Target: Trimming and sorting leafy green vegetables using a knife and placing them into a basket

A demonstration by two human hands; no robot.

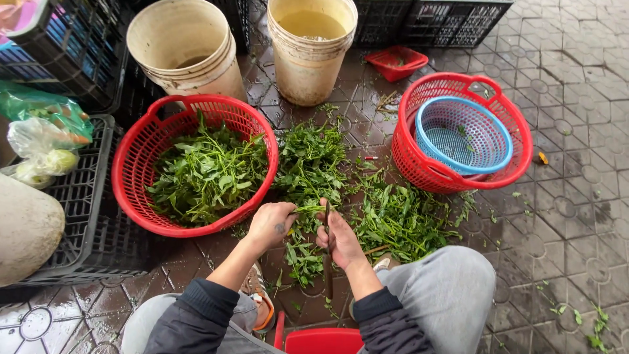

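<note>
My left hand (270,224) pinches a green leafy stem (310,209) that runs across to my right hand. A knife (326,226) is gripped in my right hand (341,241), its blade pointing up against that stem. Both hands hover over a loose pile of leafy greens (393,216) spread on the wet paved ground. Just left of my left hand stands a red plastic basket (129,176) filled with picked green leaves (208,174).
At the right, a red basket (426,170) holds a smaller blue basket (488,154). Two cream buckets (190,52) (308,72) stand at the back, one with murky water. Black crates (92,223) and bagged produce (42,141) sit left. A small red tray (396,62) lies behind.
</note>
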